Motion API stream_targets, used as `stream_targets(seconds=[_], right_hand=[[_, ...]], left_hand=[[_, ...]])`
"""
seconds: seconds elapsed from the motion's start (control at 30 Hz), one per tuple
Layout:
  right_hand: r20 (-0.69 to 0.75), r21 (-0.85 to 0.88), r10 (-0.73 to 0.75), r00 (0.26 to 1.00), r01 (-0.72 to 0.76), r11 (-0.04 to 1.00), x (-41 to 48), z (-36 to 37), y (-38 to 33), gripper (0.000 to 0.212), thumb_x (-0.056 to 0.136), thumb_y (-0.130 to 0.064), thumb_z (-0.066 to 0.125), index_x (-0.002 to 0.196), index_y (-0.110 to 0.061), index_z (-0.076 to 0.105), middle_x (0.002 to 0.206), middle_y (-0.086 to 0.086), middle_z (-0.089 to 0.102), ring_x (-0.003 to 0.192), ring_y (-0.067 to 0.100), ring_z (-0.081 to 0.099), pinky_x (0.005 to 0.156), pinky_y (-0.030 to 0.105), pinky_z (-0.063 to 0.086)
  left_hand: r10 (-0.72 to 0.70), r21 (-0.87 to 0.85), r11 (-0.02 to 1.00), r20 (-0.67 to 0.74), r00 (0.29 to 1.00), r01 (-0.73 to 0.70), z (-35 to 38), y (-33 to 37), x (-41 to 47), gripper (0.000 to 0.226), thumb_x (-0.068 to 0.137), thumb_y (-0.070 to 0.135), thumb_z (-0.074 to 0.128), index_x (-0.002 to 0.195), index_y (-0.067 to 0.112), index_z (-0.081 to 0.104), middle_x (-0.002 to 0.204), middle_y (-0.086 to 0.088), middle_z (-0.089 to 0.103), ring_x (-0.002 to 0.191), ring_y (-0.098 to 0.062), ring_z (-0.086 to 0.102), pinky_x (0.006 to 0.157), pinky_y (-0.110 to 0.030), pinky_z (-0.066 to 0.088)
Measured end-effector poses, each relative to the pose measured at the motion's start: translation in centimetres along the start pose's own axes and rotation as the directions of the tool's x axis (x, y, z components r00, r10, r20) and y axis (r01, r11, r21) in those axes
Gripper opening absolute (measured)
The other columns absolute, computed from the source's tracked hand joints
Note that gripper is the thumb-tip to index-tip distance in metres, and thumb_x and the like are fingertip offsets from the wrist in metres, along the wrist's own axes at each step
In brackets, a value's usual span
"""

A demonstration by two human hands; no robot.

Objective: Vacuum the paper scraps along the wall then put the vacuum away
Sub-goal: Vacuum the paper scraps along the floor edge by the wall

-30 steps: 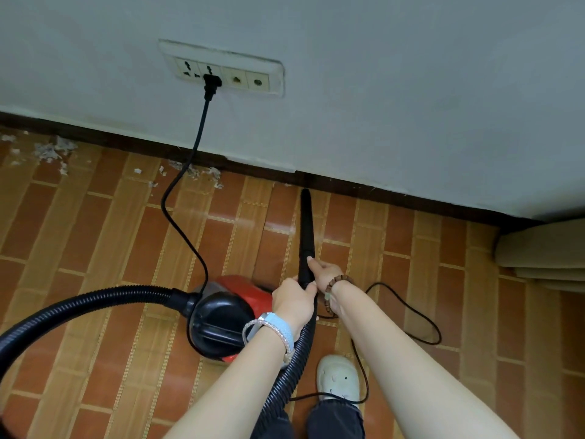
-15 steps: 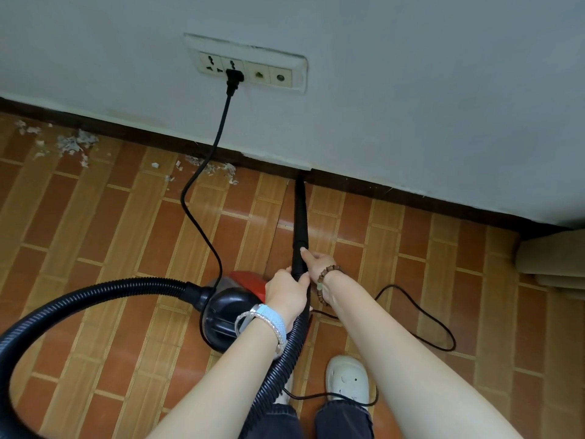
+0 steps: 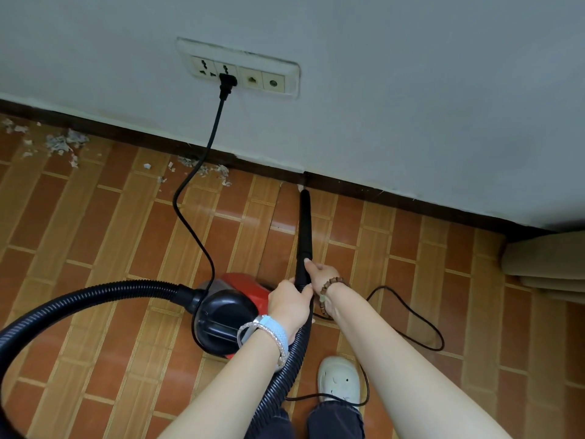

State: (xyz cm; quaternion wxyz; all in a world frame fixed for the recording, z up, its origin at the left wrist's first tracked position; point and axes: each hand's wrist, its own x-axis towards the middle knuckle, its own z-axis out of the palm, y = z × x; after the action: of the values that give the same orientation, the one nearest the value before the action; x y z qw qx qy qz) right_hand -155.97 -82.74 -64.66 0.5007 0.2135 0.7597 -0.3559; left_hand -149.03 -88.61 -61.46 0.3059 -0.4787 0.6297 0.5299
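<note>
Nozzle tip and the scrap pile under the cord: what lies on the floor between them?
Head view: bare floor between the nozzle tip and the scraps, bar a small fleck at the tip.

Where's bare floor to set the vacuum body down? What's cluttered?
Free: tiles between power cord and nozzle; tiles right of the nozzle up to the beige stack. Crowded: paper scraps along the baseboard at left; cord loops by the shoe.

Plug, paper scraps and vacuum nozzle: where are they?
plug (image 3: 227,85), head view, on its black body.
paper scraps (image 3: 65,142), head view, on the biggest pile, at left.
nozzle (image 3: 305,223), head view, midway along its black tube.
</note>
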Motion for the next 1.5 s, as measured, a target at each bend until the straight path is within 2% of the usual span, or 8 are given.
stream_targets(seconds=[0.27, 0.57, 0.83, 0.97, 1.13, 1.27, 1.37, 1.5], right_hand=[[0.0, -0.014, -0.021, 1.0, 0.021, 1.0, 0.1, 0.7, -0.9, 0.045, 0.099, -0.035, 0.04, 0.128, -0.003, 0.056, 0.124, 0.017, 0.061, 0.115, 0.032, 0.057, 0.1, 0.038, 0.044], [0.016, -0.003, 0.012, 1.0, -0.012, 1.0, -0.8, 1.6, 0.3, 0.043, 0.1, -0.037, 0.04, 0.129, -0.01, 0.056, 0.123, 0.013, 0.062, 0.113, 0.029, 0.058, 0.094, 0.032, 0.045], [0.01, -0.006, -0.024, 1.0, 0.024, 1.0, 0.0, 2.1, -0.4, 0.046, 0.098, -0.04, 0.041, 0.134, -0.013, 0.053, 0.13, 0.013, 0.058, 0.117, 0.029, 0.056, 0.101, 0.035, 0.044], [0.004, 0.011, -0.051, 0.999, 0.051, 0.999, 0.9, 2.0, -1.3, 0.042, 0.1, -0.036, 0.04, 0.127, -0.008, 0.057, 0.123, 0.014, 0.062, 0.113, 0.029, 0.058, 0.09, 0.029, 0.045], [0.037, -0.002, -0.06, 0.998, 0.06, 0.998, 1.7, 3.2, -1.8, 0.043, 0.1, -0.036, 0.04, 0.129, -0.008, 0.056, 0.123, 0.014, 0.062, 0.11, 0.029, 0.059, 0.089, 0.029, 0.044], [0.043, -0.004, -0.063, 0.997, 0.063, 0.998, 1.7, 4.7, -1.6, 0.041, 0.1, -0.035, 0.041, 0.125, -0.008, 0.059, 0.12, 0.014, 0.064, 0.097, 0.025, 0.059, 0.09, 0.031, 0.046], [0.044, 0.034, -0.06, 0.997, 0.058, 0.998, 1.6, 5.1, -1.2, 0.041, 0.099, -0.034, 0.042, 0.125, -0.008, 0.059, 0.119, 0.014, 0.064, 0.104, 0.028, 0.061, 0.096, 0.035, 0.046], [0.043, 0.011, -0.047, 0.998, 0.047, 0.999, 0.7, 4.5, -0.4, 0.041, 0.1, -0.033, 0.041, 0.123, -0.006, 0.059, 0.116, 0.017, 0.064, 0.099, 0.029, 0.06, 0.089, 0.033, 0.046]], left_hand=[[-0.009, 0.001, 1.0, -0.044, 0.999, 0.009, -0.3, -0.1, 0.4, 0.052, 0.095, 0.035, 0.053, 0.142, 0.013, 0.044, 0.112, -0.02, 0.066, 0.096, -0.037, 0.068, 0.083, -0.048, 0.058], [-0.011, -0.018, 1.0, -0.042, 0.999, 0.011, -0.8, -1.2, -0.9, 0.046, 0.096, 0.032, 0.054, 0.137, 0.012, 0.048, 0.105, -0.017, 0.068, 0.091, -0.034, 0.07, 0.08, -0.047, 0.059], [0.013, 0.014, 1.0, -0.058, 0.998, -0.012, -1.4, -0.7, -0.3, 0.048, 0.097, 0.032, 0.052, 0.14, 0.012, 0.046, 0.104, -0.018, 0.069, 0.087, -0.032, 0.07, 0.078, -0.045, 0.06], [0.012, -0.01, 1.0, -0.064, 0.998, -0.013, -1.6, -0.3, 1.1, 0.046, 0.096, 0.033, 0.053, 0.138, 0.013, 0.048, 0.103, -0.019, 0.069, 0.089, -0.035, 0.07, 0.08, -0.048, 0.059], [-0.018, -0.036, 0.999, -0.096, 0.995, 0.014, -2.6, -0.5, 1.6, 0.045, 0.097, 0.031, 0.054, 0.137, 0.011, 0.048, 0.104, -0.017, 0.068, 0.085, -0.032, 0.071, 0.077, -0.045, 0.06], [-0.012, -0.006, 1.0, -0.105, 0.994, 0.011, -3.6, -1.2, 1.2, 0.044, 0.097, 0.031, 0.053, 0.137, 0.011, 0.049, 0.104, -0.017, 0.068, 0.086, -0.032, 0.071, 0.078, -0.046, 0.06], [-0.017, 0.01, 1.0, -0.097, 0.995, 0.018, -3.9, -1.4, 0.8, 0.042, 0.097, 0.031, 0.053, 0.134, 0.011, 0.05, 0.105, -0.018, 0.068, 0.088, -0.032, 0.07, 0.08, -0.044, 0.059], [-0.032, 0.003, 0.999, -0.064, 0.997, 0.032, -3.3, -1.4, -0.3, 0.047, 0.098, 0.03, 0.052, 0.141, 0.011, 0.044, 0.108, -0.02, 0.067, 0.09, -0.034, 0.07, 0.081, -0.046, 0.059]])
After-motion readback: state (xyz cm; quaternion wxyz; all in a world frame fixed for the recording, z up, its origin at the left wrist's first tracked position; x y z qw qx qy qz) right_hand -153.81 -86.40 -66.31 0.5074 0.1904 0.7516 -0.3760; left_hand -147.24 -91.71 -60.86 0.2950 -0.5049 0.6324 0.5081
